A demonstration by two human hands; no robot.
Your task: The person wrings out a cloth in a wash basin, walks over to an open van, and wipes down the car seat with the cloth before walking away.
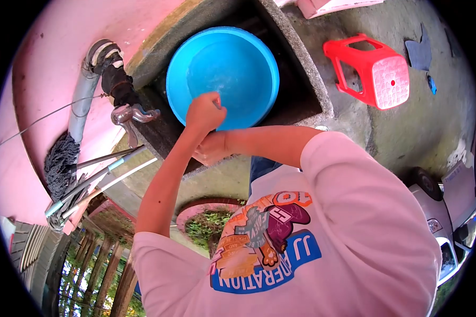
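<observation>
My left hand (205,112) is curled into a fist over the near rim of a round light-blue basin (177,61). Whatever that fist may hold is hidden. My right hand (211,148) is closed beside my left forearm, just below the wrist, and seems to touch it. Its fingers are partly covered, so I cannot make out what is in them. Inside the basin there is a pale glint, perhaps on shallow water. The basin stands in a dark concrete trough (301,58). To the left, a metal tap (128,115) sticks out from a wrapped pipe.
A red plastic stool (390,83) lies on its side on the concrete floor at right. Mops with dark strings (62,161) and several poles lean by the pink wall (47,100). A planter (209,224) sits below the trough, and a vehicle (433,211) stands far right.
</observation>
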